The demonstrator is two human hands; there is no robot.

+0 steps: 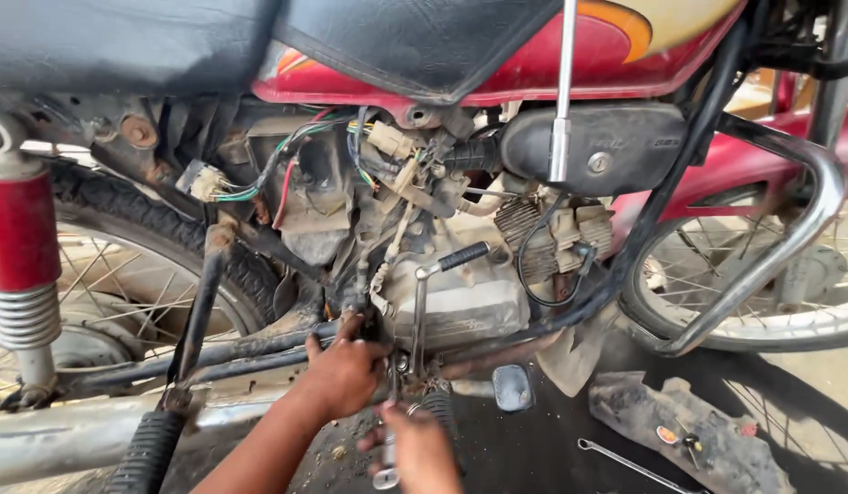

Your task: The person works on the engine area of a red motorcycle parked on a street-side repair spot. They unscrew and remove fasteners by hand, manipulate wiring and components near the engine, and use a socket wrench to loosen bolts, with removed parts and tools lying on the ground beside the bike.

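Left hand is clamped on the frame below the engine. Right hand, beneath the engine, is closed round a metal wrench.

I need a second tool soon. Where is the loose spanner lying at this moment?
In the head view, the spanner lies on the dark ground at the lower right, right of the right hand, beside the dirty rag and below the front wheel.
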